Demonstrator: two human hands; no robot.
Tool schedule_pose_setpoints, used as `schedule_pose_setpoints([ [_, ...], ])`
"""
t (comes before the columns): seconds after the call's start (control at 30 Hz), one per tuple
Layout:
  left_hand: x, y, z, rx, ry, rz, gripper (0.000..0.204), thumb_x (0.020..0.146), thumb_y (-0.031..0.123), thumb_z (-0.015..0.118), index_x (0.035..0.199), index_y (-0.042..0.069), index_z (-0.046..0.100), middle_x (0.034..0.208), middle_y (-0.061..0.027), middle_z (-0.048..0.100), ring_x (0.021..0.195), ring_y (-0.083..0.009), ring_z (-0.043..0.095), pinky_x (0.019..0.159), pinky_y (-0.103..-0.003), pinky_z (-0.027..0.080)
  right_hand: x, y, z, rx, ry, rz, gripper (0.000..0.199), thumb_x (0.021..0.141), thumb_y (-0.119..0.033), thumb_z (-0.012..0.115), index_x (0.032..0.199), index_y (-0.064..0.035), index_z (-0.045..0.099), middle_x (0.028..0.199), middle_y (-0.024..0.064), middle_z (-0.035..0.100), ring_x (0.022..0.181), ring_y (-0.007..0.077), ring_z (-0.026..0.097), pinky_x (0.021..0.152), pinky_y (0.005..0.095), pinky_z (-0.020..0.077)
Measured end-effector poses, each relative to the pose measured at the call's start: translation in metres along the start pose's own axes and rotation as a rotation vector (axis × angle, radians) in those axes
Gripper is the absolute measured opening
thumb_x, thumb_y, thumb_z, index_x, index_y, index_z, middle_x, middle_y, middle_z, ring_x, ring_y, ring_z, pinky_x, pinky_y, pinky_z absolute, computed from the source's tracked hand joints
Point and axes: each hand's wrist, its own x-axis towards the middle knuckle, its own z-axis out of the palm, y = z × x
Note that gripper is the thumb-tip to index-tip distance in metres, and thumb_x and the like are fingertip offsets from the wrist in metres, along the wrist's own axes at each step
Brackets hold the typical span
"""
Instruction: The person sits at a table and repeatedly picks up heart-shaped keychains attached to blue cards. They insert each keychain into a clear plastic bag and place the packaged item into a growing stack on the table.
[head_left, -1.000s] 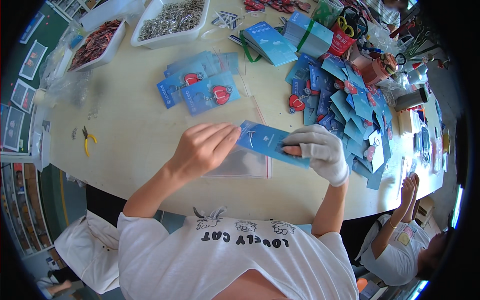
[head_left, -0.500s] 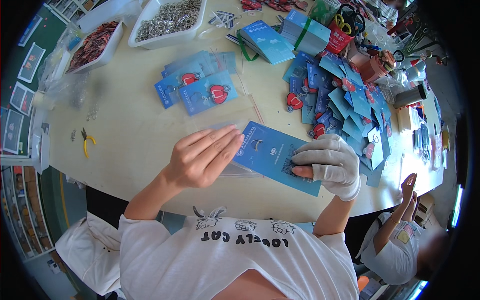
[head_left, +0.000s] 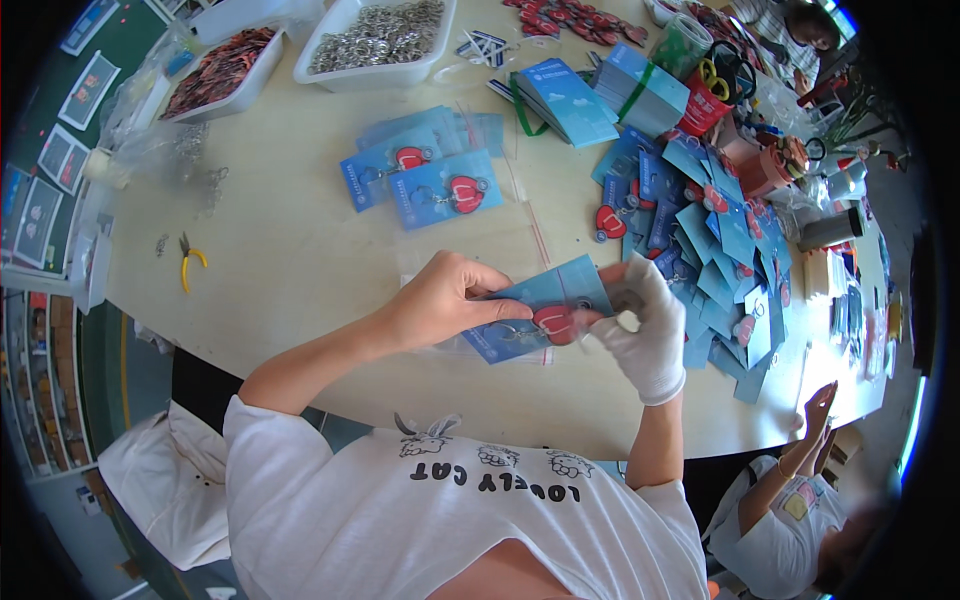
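A blue backing card [head_left: 556, 284] with a red keychain [head_left: 553, 325] on its face is held tilted in front of me, over the table. My bare left hand [head_left: 440, 303] pinches the card's left side, thumb on the front, close to the metal ring. At the card's right end, my right hand [head_left: 645, 330], in a white glove with bare fingertips, curls round the edge; its thumb, smeared by motion, is beside the red pendant. Clear plastic bags [head_left: 425, 262] lie partly under my left hand. Beyond them sit several finished-looking cards with red keychains [head_left: 448, 192].
A big heap of keychain cards [head_left: 715, 250] covers the right side. Stacked blue cards [head_left: 565, 100], a white tub of metal rings [head_left: 375, 45], a tub of red pieces [head_left: 225, 75] and a red scissors cup [head_left: 703, 105] stand behind. Yellow-handled pliers [head_left: 190, 263] lie left. Another person's hands [head_left: 820, 410] are at right.
The card has turned over, from its plain printed back with a slit to the side with the red keychain. My left hand now grips it with the thumb in front; my right hand shifted slightly left.
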Motion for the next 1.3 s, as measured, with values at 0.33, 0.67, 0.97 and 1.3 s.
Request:
schedule_pose_setpoints([
  [0.33, -0.003, -0.014, 0.009, -0.026, -0.07, -0.087, 0.021, 0.084, 0.016, 0.074, 0.088, -0.004, 0.07, 0.066, 0.0005, 0.061, 0.062, -0.0016, 0.046, 0.053, -0.022, 0.039, -0.006, 0.019, 0.019, -0.194, -0.171, -0.193, 0.01, 0.069, -0.003, 0.071, 0.077, -0.0038, 0.064, 0.072, 0.0052, 0.064, 0.063, 0.0197, 0.063, 0.056, 0.032, 0.0476],
  [0.67, 0.003, -0.003, -0.006, 0.087, -0.155, -0.19, 0.026, 0.081, 0.006, 0.073, 0.105, -0.002, 0.066, 0.082, -0.0081, 0.07, 0.073, -0.0058, 0.06, 0.064, -0.023, 0.048, -0.002, 0.023, 0.028, -0.617, -0.271, -0.683, 0.012, 0.072, -0.015, 0.068, 0.082, -0.011, 0.063, 0.081, 0.0013, 0.06, 0.072, 0.0212, 0.06, 0.057, 0.034, 0.0458],
  [0.97, 0.062, -0.012, -0.118, 0.828, 0.288, 0.108, 0.024, 0.081, 0.009, 0.071, 0.1, 0.001, 0.06, 0.082, -0.0079, 0.066, 0.073, -0.0122, 0.061, 0.068, -0.028, 0.047, 0.062, 0.099, -0.024, -1.013, 0.014, -0.393, 0.048, 0.07, -0.017, 0.075, 0.113, -0.0052, 0.057, 0.118, 0.0135, 0.056, 0.116, 0.0312, 0.05, 0.094, 0.0403, 0.0422],
  [1.3, 0.233, -0.079, 0.025, 0.779, 0.218, 0.437, 0.035, 0.086, 0.016, 0.066, 0.115, -0.001, 0.057, 0.107, -0.0218, 0.061, 0.103, -0.0305, 0.059, 0.089, -0.04, 0.046, 0.055, 0.131, -0.018, -1.033, 0.123, -0.445, 0.028, 0.08, -0.008, 0.062, 0.108, -0.0018, 0.059, 0.112, 0.0126, 0.061, 0.108, 0.0306, 0.057, 0.089, 0.0375, 0.0484],
])
